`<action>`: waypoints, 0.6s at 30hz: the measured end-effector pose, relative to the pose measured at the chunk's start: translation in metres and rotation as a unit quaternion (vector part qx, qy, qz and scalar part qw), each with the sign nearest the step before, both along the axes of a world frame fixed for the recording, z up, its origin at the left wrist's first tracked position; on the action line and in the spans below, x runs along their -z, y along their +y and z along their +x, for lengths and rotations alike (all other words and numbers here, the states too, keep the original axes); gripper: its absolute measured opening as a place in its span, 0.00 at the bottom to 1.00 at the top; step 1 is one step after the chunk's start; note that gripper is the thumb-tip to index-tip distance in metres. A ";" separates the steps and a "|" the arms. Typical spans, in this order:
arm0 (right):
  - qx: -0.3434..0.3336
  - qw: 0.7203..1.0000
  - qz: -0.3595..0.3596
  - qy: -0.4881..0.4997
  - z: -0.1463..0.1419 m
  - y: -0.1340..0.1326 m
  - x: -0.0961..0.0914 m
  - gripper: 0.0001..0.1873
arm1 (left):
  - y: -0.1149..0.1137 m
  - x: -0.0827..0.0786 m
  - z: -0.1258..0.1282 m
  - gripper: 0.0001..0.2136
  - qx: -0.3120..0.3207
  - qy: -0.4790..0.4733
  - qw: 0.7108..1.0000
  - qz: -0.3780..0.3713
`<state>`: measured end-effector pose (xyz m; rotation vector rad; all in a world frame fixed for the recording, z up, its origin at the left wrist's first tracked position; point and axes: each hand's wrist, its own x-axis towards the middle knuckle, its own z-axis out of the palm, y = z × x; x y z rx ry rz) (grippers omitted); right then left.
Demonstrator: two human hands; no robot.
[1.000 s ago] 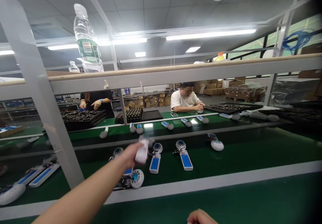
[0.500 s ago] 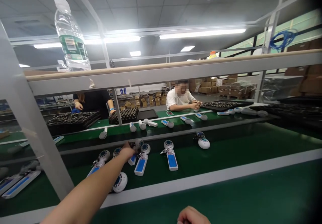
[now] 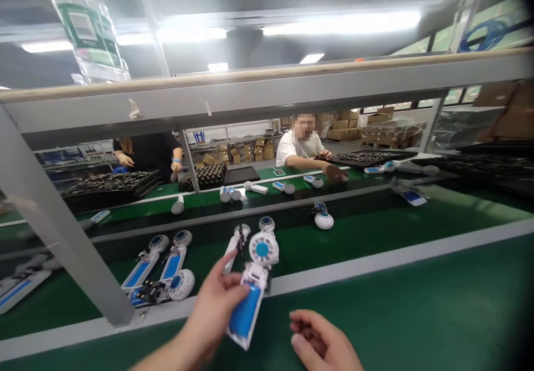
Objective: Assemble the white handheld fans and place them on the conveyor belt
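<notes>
A white paddle-shaped device (image 3: 248, 307), with a round vented head and a blue panel in its handle, is held up above the desk (image 3: 417, 315) near its far edge, head pointing away. The left hand (image 3: 217, 298) grips the handle side, thumb at the blue panel. The right hand (image 3: 323, 337) is just beside it over the desk, loosely curled, thumb apart from the fingers, nothing seen in it. The head looks joined by a narrow neck; a grip on the handle alone could let it swing or strain that joint if it is loose. Past the desk's far rail (image 3: 354, 271), similar devices lie on the green belt (image 3: 375, 232); one lies crosswise at the rail, its white head (image 3: 181, 285) near the left forearm, so a low sweep might knock it.
</notes>
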<state>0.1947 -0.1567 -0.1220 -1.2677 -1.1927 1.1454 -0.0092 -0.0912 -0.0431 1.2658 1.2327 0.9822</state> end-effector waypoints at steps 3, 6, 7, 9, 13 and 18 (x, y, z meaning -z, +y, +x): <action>-0.030 0.996 0.001 0.088 0.001 -0.003 -0.010 0.26 | -0.042 0.033 0.036 0.45 0.044 -0.127 0.990 -0.046; 0.009 0.997 0.008 0.076 0.006 -0.006 -0.017 0.23 | -0.056 0.043 0.052 0.38 0.103 -0.093 0.988 -0.062; 0.025 0.997 0.008 0.074 0.008 -0.007 -0.018 0.23 | -0.054 0.043 0.052 0.36 0.116 -0.067 0.989 -0.062; 0.035 0.993 0.003 0.112 0.012 -0.009 -0.021 0.23 | -0.045 0.040 0.046 0.33 0.095 -0.013 0.995 -0.038; 0.017 0.964 -0.047 0.262 0.016 -0.010 -0.028 0.24 | -0.028 0.038 0.035 0.45 0.019 0.017 1.000 0.011; -0.058 0.951 -0.073 0.295 0.017 -0.009 -0.030 0.27 | -0.038 0.032 0.056 0.45 0.210 -0.108 0.972 0.003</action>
